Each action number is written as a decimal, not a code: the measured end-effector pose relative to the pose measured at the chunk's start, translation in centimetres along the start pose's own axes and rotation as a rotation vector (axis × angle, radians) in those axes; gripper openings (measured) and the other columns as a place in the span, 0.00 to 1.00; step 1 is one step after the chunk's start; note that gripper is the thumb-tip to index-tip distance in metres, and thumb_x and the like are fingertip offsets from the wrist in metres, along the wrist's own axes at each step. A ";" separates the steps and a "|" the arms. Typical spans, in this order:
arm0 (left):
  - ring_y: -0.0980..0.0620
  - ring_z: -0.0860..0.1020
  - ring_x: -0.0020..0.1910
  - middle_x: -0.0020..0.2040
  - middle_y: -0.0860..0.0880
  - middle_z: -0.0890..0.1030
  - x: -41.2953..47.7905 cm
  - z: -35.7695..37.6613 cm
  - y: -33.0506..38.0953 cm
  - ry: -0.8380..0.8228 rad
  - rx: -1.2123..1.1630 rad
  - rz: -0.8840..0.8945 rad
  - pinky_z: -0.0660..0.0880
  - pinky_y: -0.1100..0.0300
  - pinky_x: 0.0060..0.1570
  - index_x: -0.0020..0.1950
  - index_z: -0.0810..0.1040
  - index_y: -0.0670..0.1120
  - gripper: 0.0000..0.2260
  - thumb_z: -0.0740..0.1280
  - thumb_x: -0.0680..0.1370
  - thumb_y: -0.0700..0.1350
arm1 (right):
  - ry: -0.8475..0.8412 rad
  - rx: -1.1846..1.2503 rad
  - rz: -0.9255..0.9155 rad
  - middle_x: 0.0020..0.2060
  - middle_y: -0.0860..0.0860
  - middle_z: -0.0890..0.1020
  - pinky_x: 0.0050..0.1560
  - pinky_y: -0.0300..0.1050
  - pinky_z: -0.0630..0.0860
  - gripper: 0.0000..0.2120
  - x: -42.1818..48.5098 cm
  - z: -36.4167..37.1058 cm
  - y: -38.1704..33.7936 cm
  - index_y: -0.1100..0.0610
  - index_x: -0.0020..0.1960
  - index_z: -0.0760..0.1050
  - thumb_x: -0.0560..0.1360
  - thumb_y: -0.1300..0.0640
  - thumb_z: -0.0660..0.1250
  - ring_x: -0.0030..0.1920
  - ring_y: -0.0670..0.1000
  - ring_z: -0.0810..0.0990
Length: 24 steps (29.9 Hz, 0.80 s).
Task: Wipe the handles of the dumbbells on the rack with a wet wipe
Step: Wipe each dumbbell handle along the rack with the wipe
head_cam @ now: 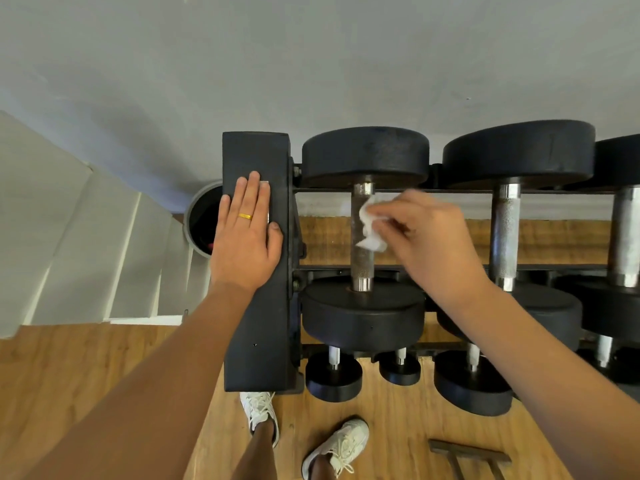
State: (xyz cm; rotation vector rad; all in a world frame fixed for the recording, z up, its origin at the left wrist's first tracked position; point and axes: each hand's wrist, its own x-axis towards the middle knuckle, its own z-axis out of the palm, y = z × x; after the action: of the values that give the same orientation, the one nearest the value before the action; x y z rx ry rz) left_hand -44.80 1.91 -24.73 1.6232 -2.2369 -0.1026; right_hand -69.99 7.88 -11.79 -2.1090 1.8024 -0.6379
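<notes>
While right hand [433, 244] pinches wet wipe [370, 233] on handle [362, 265], fingertips hidden, left hand [246, 244] fingers [254, 192] together on rack [256, 341]

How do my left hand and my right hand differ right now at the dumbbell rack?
The left hand lies flat, fingers straight, on the rack's black end post; the right hand pinches a white wipe against the leftmost top dumbbell's handle. The left hand wears a gold ring; none shows on the right hand. Both are bare.
</notes>
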 end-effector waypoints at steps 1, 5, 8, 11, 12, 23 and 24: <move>0.44 0.53 0.83 0.83 0.42 0.58 0.0 -0.1 0.0 -0.002 -0.001 -0.001 0.51 0.44 0.81 0.82 0.60 0.40 0.27 0.53 0.83 0.47 | 0.052 -0.056 -0.088 0.49 0.52 0.83 0.50 0.40 0.78 0.12 0.5 0.1 0.3 0.60 0.58 0.83 0.74 0.65 0.73 0.46 0.48 0.81; 0.44 0.54 0.83 0.83 0.42 0.58 0.0 -0.1 0.1 -0.005 -0.008 -0.001 0.52 0.43 0.81 0.82 0.60 0.40 0.27 0.53 0.83 0.47 | 0.069 -0.254 -0.315 0.53 0.60 0.82 0.51 0.55 0.83 0.23 1.6 1.2 2.1 0.64 0.61 0.81 0.67 0.73 0.77 0.52 0.60 0.82; 0.44 0.54 0.83 0.83 0.42 0.58 0.0 -0.1 0.1 0.001 -0.011 0.000 0.52 0.43 0.81 0.82 0.60 0.40 0.27 0.53 0.83 0.47 | -0.027 -0.325 -0.408 0.60 0.61 0.80 0.57 0.59 0.81 0.28 1.3 1.8 3.7 0.65 0.66 0.77 0.68 0.74 0.76 0.61 0.61 0.79; 0.44 0.54 0.83 0.83 0.42 0.58 -0.1 0.0 0.0 0.008 -0.009 0.005 0.51 0.44 0.81 0.82 0.60 0.40 0.27 0.53 0.83 0.47 | -0.121 -0.351 -0.461 0.70 0.62 0.73 0.62 0.60 0.78 0.34 0.5 1.6 4.8 0.64 0.73 0.70 0.69 0.75 0.73 0.71 0.61 0.72; 0.44 0.54 0.83 0.83 0.42 0.58 -0.1 0.0 0.0 0.009 -0.006 0.007 0.51 0.44 0.81 0.82 0.60 0.40 0.27 0.53 0.83 0.47 | -0.167 -0.362 -0.461 0.74 0.61 0.69 0.63 0.59 0.78 0.37 0.3 1.4 5.0 0.63 0.75 0.66 0.68 0.75 0.72 0.74 0.60 0.68; 0.45 0.52 0.83 0.83 0.43 0.57 0.0 -0.2 0.1 -0.018 0.004 -0.002 0.49 0.46 0.82 0.82 0.59 0.41 0.27 0.53 0.83 0.47 | -0.572 -0.469 -0.695 0.79 0.54 0.59 0.74 0.52 0.58 0.46 -1.1 -1.0 5.9 0.56 0.80 0.56 0.67 0.71 0.70 0.79 0.54 0.56; 0.45 0.52 0.83 0.83 0.43 0.56 -0.1 -0.2 0.1 -0.021 0.008 -0.001 0.48 0.46 0.82 0.82 0.59 0.41 0.27 0.53 0.83 0.47 | -0.565 -0.485 -0.703 0.79 0.54 0.58 0.74 0.52 0.55 0.44 -0.6 -1.4 5.8 0.56 0.80 0.56 0.67 0.71 0.66 0.78 0.53 0.56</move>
State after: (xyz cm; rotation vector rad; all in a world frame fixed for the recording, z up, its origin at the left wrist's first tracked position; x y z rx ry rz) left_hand -44.83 2.02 -24.58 1.6352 -2.2549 -0.1123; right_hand -75.70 7.55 -13.54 -2.8679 0.9461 0.3065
